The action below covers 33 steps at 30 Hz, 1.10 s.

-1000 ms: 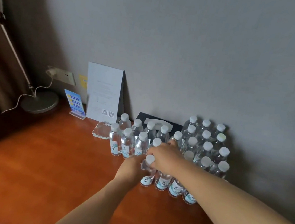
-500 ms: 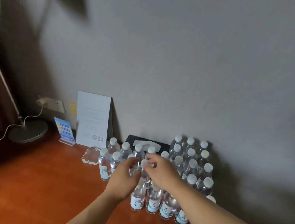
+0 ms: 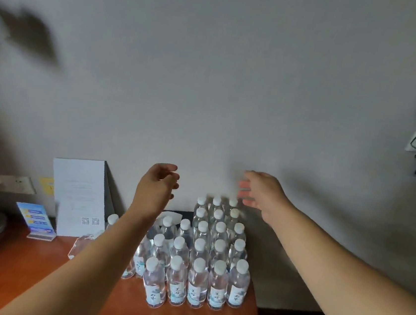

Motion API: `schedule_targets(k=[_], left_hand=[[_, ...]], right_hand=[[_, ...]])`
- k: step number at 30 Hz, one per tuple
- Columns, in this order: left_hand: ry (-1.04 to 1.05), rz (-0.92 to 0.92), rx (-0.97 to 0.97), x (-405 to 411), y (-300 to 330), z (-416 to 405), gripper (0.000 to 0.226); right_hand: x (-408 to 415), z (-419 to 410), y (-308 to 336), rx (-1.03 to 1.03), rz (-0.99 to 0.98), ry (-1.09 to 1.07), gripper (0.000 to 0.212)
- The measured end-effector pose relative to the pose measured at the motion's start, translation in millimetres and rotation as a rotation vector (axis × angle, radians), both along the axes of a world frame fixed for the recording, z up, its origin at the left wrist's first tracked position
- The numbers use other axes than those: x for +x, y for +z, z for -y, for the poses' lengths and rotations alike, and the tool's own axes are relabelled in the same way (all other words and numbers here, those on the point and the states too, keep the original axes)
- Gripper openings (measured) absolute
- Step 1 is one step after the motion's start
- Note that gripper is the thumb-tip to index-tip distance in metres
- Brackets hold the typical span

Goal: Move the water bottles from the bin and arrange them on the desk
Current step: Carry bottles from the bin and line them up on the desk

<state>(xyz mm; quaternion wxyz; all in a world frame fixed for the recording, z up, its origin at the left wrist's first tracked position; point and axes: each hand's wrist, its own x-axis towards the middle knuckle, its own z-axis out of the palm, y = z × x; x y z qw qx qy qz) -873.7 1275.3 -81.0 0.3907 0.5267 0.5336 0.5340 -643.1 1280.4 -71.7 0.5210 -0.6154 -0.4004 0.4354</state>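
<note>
Both hands are raised clear above the bottles (image 3: pixel 199 260) and nothing is held in either. The left hand (image 3: pixel 157 185) is loosely curled, fingers bent toward the thumb around empty air; the right hand (image 3: pixel 258 191) is spread and relaxed, its fingers somewhat blurred.

The bottles are packed upright, white caps up, in tight rows at the right end of the table (image 3: pixel 19 278), running back to the wall. They lie below and between the two hands, slightly nearer the viewer. Their long axes are vertical, so a cap is what is offered first to a hand coming down. The right hand hangs above the back right corner of the block; the left hand hangs above its left rear, over a shorter group partly hidden by the forearm.

The bin cannot be seen here, so it cannot be told which way it lies or which hand is nearer to it. The front row stands just inside the table's right edge, so room for more bottles is judged to lie to the left.
</note>
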Motion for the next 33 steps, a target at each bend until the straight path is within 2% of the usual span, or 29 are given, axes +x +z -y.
schedule_targets(k=[8,13,16,19,21,23,28,30,33], left_hand=[[-0.031,0.028,0.077,57,21,29,0.021],[0.001,-0.037,0.047,65,4,63,0.023],[0.068,-0.184,-0.011,52,-29,85,0.023],[0.095,-0.474,-0.096,27,-75,101,0.022],[0.099,-0.595,-0.183,6,-102,109,0.026],[0.115,-0.671,-0.253,-20,-124,109,0.032],[0.085,-0.86,-0.317,-65,-154,81,0.056],[0.019,-0.932,-0.314,-74,-161,69,0.06],[-0.058,-0.97,-0.296,-86,-174,55,0.058]], right_hand=[[64,43,23,0.061,0.023,-0.02,0.01],[74,65,-2,0.034,0.087,0.049,0.007],[63,77,-53,-0.01,0.249,0.16,0.012],[50,81,-118,0.001,0.445,0.351,0.006],[43,83,-150,-0.055,0.584,0.435,0.027],[39,83,-168,-0.101,0.691,0.425,0.045],[39,62,-191,-0.177,0.848,0.409,0.059],[41,52,-199,-0.197,0.843,0.377,0.057],[39,45,-202,-0.194,0.904,0.333,0.041]])
